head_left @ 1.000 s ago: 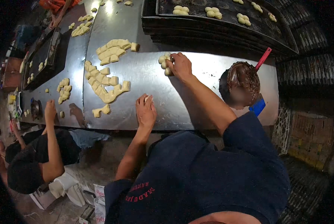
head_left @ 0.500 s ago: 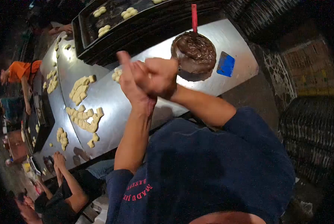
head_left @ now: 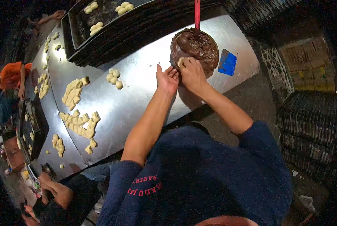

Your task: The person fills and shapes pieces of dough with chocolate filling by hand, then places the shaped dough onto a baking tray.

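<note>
A round container of glossy brown paste [head_left: 196, 47] stands on the metal table, with a red handle [head_left: 197, 14] sticking up from its far edge. Over its near left rim, my right hand [head_left: 192, 74] is closed on a pale piece of dough [head_left: 181, 61]. Beside it, at the container's left edge, my left hand [head_left: 167, 79] is palm up with fingers apart, nothing seen on the palm. Several round dough balls [head_left: 114, 78] sit in a cluster to the left. A blue scraper [head_left: 227, 62] lies right of the container.
Stacked black trays [head_left: 72, 49] with dough balls stand at the far edge of the metal table [head_left: 115, 113]. Cut dough pieces [head_left: 78, 124] lie at left. A co-worker's hands [head_left: 46, 181] are at lower left; a person in orange [head_left: 11, 75] is further back. Racks of trays stand at right.
My hands, pressed together before, have come apart and moved right and down to the container. The dough balls they partly covered now show fully.
</note>
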